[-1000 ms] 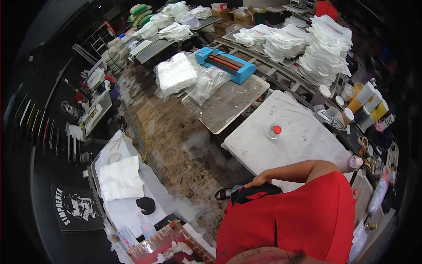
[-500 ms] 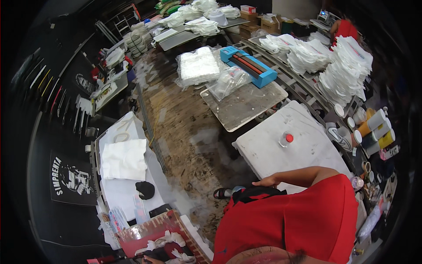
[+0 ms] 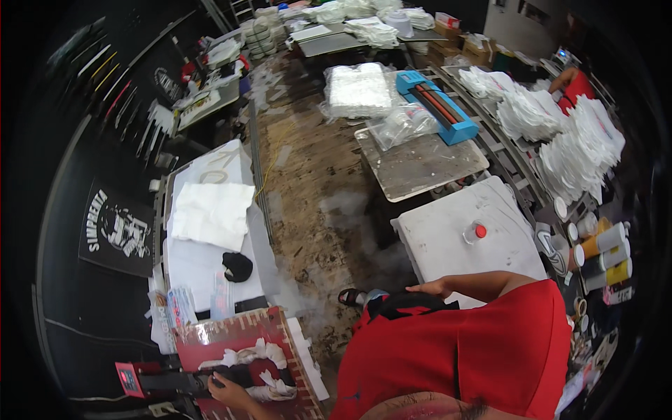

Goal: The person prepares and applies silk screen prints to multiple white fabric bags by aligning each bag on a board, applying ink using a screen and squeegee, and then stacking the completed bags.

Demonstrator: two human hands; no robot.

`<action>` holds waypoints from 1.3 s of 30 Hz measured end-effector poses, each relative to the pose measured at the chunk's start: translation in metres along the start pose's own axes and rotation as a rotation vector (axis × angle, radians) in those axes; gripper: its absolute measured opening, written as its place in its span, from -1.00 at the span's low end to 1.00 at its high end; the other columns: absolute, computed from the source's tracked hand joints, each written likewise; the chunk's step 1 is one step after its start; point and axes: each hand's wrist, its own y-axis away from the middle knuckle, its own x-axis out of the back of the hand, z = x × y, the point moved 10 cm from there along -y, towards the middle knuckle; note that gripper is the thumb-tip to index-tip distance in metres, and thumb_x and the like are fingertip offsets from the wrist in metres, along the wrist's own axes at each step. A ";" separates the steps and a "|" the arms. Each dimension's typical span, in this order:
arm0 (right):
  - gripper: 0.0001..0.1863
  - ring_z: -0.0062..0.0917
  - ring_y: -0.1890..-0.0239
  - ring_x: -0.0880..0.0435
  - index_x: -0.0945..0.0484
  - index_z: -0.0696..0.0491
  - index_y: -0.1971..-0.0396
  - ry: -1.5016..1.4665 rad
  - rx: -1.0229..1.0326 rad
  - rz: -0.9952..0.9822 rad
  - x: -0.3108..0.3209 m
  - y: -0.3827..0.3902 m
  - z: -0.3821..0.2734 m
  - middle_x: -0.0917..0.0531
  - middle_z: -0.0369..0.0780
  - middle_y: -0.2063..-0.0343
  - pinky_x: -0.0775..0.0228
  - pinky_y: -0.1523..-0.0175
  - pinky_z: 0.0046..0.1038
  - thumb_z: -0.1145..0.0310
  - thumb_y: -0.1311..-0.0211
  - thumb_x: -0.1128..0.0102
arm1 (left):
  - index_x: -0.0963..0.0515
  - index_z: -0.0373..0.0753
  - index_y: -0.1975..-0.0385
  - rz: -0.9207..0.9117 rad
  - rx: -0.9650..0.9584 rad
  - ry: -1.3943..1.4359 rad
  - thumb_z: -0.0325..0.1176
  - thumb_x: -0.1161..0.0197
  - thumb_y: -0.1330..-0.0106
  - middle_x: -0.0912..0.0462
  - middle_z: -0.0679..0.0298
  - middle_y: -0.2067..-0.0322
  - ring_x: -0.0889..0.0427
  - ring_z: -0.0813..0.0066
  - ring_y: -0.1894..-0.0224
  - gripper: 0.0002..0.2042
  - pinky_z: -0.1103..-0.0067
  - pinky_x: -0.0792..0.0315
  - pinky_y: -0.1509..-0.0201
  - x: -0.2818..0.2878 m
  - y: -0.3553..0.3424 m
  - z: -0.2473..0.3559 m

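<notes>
My left hand is at the lower left, fingers curled on the black bar of a press with a red, scuffed plate, white cloth wrappings and a red control box. My right hand lies beside my red shirt, fingers extended over the black bag at my waist, near a pale padded board with a red-capped clear bottle. Behind the press, a white table bears folded white cloth and a black cap.
A blue roller machine and plastic-wrapped white bundle sit on a board ahead. Stacked white bags and ink tubs line the right. A co-worker in red is at upper right. A yellow cable crosses the floor.
My view has swung leftward and down, bringing more of the press into sight. My left hand has moved up onto it. My right hand stays at my waist. The co-worker shows more fully.
</notes>
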 end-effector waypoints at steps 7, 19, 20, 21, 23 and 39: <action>0.04 -0.17 -0.50 -0.12 -0.07 -0.24 -0.51 0.068 -0.160 0.025 -0.033 0.041 -0.059 -0.15 -0.27 -0.50 0.06 -0.37 0.34 -0.62 -0.16 0.26 | -0.58 -0.38 0.05 0.005 0.027 -0.002 -0.09 -0.15 -0.47 -0.64 -0.02 0.10 -0.55 -0.02 0.02 -0.60 0.23 -0.40 -0.10 0.000 0.003 -0.010; 0.07 -0.16 -0.41 -0.31 -0.17 -0.17 -0.47 0.353 -0.083 0.155 -0.045 0.049 -0.127 -0.31 -0.19 -0.41 -0.28 -0.22 0.31 -0.64 -0.12 0.19 | -0.62 -0.36 0.08 0.026 -0.040 0.019 -0.14 -0.21 -0.43 -0.67 -0.02 0.11 -0.60 0.01 0.02 -0.65 0.25 -0.43 -0.12 -0.015 -0.005 -0.021; 0.06 -0.18 -0.42 -0.30 -0.17 -0.16 -0.47 0.333 -0.052 0.177 -0.040 0.051 -0.122 -0.31 -0.19 -0.41 -0.25 -0.23 0.32 -0.63 -0.13 0.18 | -0.66 -0.40 0.33 0.147 -0.189 0.027 -0.22 -0.31 -0.35 -0.70 -0.04 0.38 -0.65 0.01 0.34 -0.71 0.29 -0.53 0.21 0.026 0.005 0.057; 0.06 -0.18 -0.42 -0.30 -0.17 -0.16 -0.47 0.310 -0.035 0.184 -0.043 0.056 -0.123 -0.31 -0.19 -0.41 -0.25 -0.23 0.32 -0.63 -0.13 0.18 | -0.65 -0.42 0.35 0.162 -0.187 0.029 -0.20 -0.34 -0.34 -0.68 -0.05 0.42 -0.65 0.04 0.37 -0.69 0.31 -0.53 0.21 0.033 0.007 0.054; 0.06 -0.20 -0.43 -0.27 -0.15 -0.17 -0.48 0.336 -0.003 0.165 -0.056 0.067 -0.128 -0.29 -0.21 -0.42 -0.17 -0.27 0.36 -0.62 -0.14 0.16 | -0.65 -0.43 0.29 0.176 -0.169 -0.005 -0.20 -0.32 -0.33 -0.67 -0.09 0.36 -0.64 -0.02 0.29 -0.68 0.25 -0.52 0.14 0.025 0.007 0.005; -0.05 -0.16 -0.42 -0.26 -0.24 -0.18 -0.44 0.196 0.023 0.040 -0.056 0.068 -0.092 -0.31 -0.23 -0.42 0.10 -0.31 0.44 -0.52 -0.20 0.07 | -0.63 -0.41 0.33 0.125 -0.169 -0.008 -0.16 -0.32 -0.32 -0.66 -0.07 0.34 -0.62 -0.05 0.27 -0.66 0.20 -0.50 0.13 0.020 0.008 0.020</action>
